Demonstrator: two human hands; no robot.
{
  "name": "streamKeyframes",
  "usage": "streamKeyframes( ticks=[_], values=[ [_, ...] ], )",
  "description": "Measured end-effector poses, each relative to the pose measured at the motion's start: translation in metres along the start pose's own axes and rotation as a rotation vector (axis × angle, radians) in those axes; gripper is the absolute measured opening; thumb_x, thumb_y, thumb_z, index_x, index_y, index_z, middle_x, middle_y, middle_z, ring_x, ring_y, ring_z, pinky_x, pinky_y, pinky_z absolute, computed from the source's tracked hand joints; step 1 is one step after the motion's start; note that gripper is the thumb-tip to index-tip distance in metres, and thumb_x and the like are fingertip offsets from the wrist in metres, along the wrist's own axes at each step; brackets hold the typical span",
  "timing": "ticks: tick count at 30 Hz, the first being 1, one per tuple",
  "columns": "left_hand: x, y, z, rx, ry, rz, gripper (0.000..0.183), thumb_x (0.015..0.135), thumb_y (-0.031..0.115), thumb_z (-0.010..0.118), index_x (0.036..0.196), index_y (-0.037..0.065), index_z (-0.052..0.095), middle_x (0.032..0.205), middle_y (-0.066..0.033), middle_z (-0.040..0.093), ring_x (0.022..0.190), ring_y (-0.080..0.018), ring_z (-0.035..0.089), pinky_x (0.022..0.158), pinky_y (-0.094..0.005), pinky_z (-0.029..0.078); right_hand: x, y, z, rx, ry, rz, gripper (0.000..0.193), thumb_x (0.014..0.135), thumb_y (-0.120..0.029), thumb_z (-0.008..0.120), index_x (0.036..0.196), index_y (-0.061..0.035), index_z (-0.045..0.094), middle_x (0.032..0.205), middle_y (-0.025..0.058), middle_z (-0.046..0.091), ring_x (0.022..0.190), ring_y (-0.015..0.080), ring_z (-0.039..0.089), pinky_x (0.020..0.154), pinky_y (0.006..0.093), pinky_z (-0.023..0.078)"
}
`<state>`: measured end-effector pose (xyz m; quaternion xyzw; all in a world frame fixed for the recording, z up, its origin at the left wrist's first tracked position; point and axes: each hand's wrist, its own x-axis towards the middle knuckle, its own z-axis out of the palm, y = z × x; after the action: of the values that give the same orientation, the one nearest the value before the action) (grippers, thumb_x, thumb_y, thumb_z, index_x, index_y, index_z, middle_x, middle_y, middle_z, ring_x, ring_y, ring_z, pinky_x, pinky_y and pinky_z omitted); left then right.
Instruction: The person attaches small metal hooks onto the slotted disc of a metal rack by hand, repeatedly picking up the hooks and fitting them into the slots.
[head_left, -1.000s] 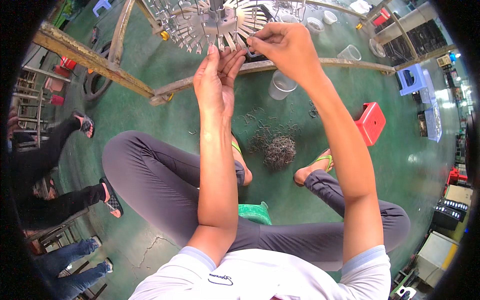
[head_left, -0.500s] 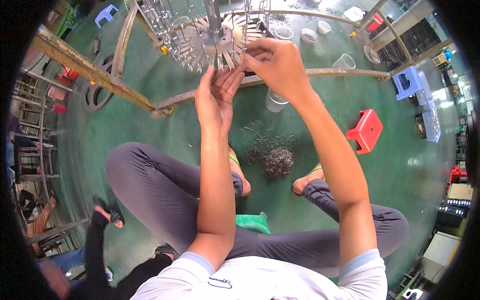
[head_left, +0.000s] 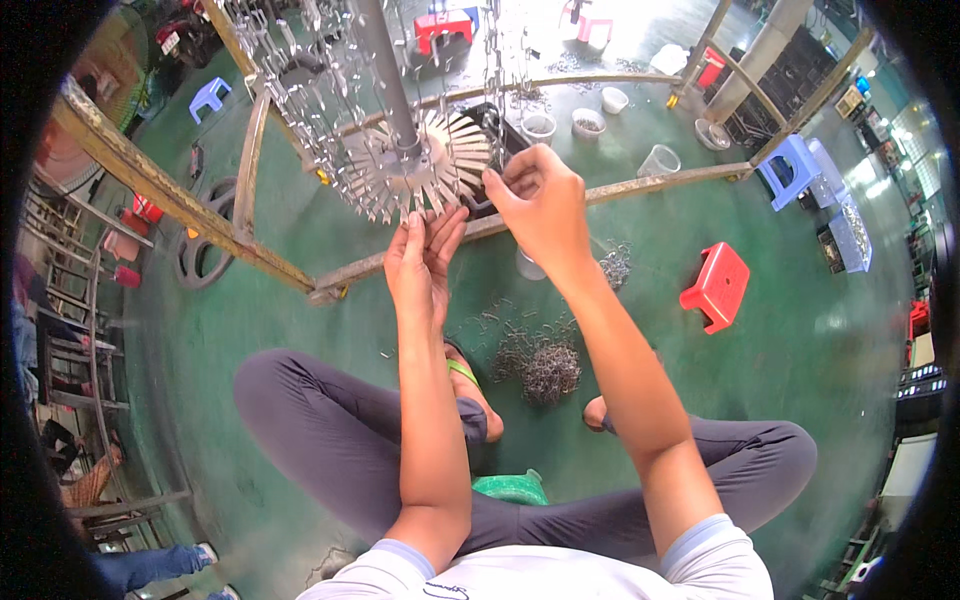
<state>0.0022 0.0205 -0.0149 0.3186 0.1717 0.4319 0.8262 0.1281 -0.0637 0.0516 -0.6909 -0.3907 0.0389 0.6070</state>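
A round metal wheel with slotted blades (head_left: 465,152) hangs on a grey upright shaft (head_left: 385,75). Strings of small shiny metal pieces (head_left: 300,90) hang around it. My left hand (head_left: 420,265) is at the wheel's near rim, thumb and fingertips closed about the blade ends. To the right of the wheel, my right hand (head_left: 545,215) is raised with thumb and fingers curled into a pinch. What it holds, if anything, is too small or hidden to make out. A thin hanging chain (head_left: 493,95) passes close to its fingertips.
A worn metal frame (head_left: 620,188) surrounds the wheel. Below lie a pile of small metal pieces (head_left: 550,372) and a clear cup (head_left: 528,265). A red stool (head_left: 722,283) stands right, a blue stool (head_left: 790,172) beyond it. A green seat (head_left: 512,488) is between my legs.
My right hand has drawn away from the wheel's rim, toward the right. My left hand stays at the rim. The view has tilted up, and the dark-sleeved person at lower left is mostly out of sight.
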Motion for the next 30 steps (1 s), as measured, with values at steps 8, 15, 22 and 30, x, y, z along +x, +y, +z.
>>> streamKeyframes(
  ticks=[8,15,22,30],
  values=[
    [-0.001,0.004,0.001,0.007,0.061,0.034,0.025,0.103,0.024,0.054,0.1,-0.001,0.055,0.11,-0.0256,0.067,0.102,-0.034,0.069,0.087,-0.0372,0.06,-0.002,0.02,0.015,0.033,0.17,-0.114,0.027,0.083,-0.011,0.079,0.099,0.0085,0.068,0.078,0.0101,0.069,0.064,0.0106,0.063,0.059,0.0262,0.051],
    [-0.016,-0.015,0.017,0.364,0.3,0.358,0.021,0.097,0.021,0.064,0.085,0.004,0.062,0.08,-0.0055,0.065,0.07,-0.0119,0.061,0.063,-0.025,0.05,-0.013,0.013,0.007,-0.055,0.208,-0.24,0.011,0.083,-0.009,0.074,0.08,0.0017,0.071,0.072,0.0159,0.065,0.064,0.0309,0.064,0.059,0.0386,0.049],
    [-0.022,-0.004,0.064,0.948,-0.005,0.565,0.018,0.09,0.012,0.075,0.103,0.0,0.072,0.091,-0.0009,0.068,0.082,-0.0079,0.062,0.071,-0.0219,0.05,-0.034,0.012,0.005,0.041,0.192,-0.266,0.006,0.079,-0.002,0.066,0.082,0.003,0.067,0.077,0.0182,0.063,0.072,0.0379,0.062,0.064,0.0447,0.049],
    [-0.016,-0.005,0.077,1.13,-0.144,0.776,0.016,0.087,0.006,0.074,0.101,-0.002,0.074,0.091,-0.0059,0.069,0.079,-0.0108,0.062,0.07,-0.0238,0.05,-0.031,0.026,-0.017,-0.066,0.22,-0.385,0.006,0.077,-0.004,0.067,0.079,0.0018,0.067,0.071,0.0178,0.06,0.068,0.0366,0.061,0.061,0.0432,0.048]
  ],
)
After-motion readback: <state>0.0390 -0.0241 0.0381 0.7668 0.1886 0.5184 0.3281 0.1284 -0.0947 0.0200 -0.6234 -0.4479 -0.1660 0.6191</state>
